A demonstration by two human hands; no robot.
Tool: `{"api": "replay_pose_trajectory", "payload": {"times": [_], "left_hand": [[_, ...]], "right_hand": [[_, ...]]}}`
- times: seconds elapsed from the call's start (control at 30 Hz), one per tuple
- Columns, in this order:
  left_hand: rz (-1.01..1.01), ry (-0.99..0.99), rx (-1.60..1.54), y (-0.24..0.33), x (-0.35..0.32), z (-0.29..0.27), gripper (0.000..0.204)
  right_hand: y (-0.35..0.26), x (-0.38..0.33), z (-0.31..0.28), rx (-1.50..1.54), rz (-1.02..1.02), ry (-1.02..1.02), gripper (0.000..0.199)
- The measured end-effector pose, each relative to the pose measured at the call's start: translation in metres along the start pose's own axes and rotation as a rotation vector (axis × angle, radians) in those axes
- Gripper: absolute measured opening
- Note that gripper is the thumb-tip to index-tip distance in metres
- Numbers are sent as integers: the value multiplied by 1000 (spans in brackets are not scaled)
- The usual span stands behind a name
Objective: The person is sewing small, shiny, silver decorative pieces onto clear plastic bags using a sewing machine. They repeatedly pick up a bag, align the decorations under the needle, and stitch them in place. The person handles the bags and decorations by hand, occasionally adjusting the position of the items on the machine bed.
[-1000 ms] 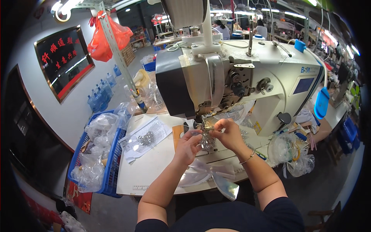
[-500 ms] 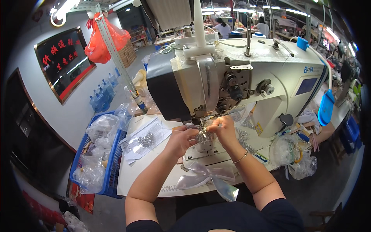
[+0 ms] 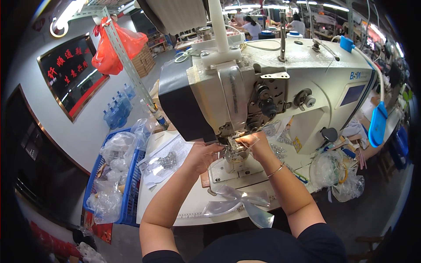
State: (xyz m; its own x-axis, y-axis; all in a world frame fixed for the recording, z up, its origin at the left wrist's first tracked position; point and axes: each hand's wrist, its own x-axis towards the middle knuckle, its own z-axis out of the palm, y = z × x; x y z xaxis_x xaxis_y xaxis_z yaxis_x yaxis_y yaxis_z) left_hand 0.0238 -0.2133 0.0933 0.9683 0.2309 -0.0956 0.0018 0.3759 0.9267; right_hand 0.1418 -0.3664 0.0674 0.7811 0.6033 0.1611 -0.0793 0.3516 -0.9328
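My left hand (image 3: pixel 203 154) is closed at the left of the needle area of a white sewing machine (image 3: pixel 307 81), its fingers pinching the edge of a clear plastic piece (image 3: pixel 230 151). This piece is shiny, with glittering bits, and lies over the machine's raised post under the presser foot. On the other side my right hand (image 3: pixel 260 148) pinches a clear strip of the same piece, lit by the machine's lamp. Fingertips of both hands are partly hidden by glare and the machine head. A clear, iridescent bow-shaped plastic piece (image 3: pixel 239 202) lies at the table's front edge.
Silvery beaded ornaments (image 3: pixel 167 159) rest on papers at the left. A blue basket (image 3: pixel 131 188) of plastic bags stands beside the table. Right of the machine are a clear bag bundle (image 3: pixel 325 168) and a small green-handled tool (image 3: pixel 301 177). People sit at far tables.
My hands have drawn slightly apart at the needle, and a clear strip now shows at my right fingers. The whole view has shifted a little.
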Motion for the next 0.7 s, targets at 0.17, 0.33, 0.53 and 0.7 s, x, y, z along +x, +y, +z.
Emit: {"api": "replay_pose_trajectory", "payload": {"times": [0.17,0.33,0.53,0.7], "left_hand": [[-121,-43,-109,4,0,-3,23],[-80,-3,-56,6,0,1,25],[-33,-17,-24,2,4,-3,32],[-8,-31,-31,4,0,0,34]], "right_hand": [[-13,-5,4,-219,36,41,11],[-3,-1,0,-121,-24,24,12],[14,4,-9,-242,-126,38,12],[-7,-10,-1,-365,-92,20,17]]}}
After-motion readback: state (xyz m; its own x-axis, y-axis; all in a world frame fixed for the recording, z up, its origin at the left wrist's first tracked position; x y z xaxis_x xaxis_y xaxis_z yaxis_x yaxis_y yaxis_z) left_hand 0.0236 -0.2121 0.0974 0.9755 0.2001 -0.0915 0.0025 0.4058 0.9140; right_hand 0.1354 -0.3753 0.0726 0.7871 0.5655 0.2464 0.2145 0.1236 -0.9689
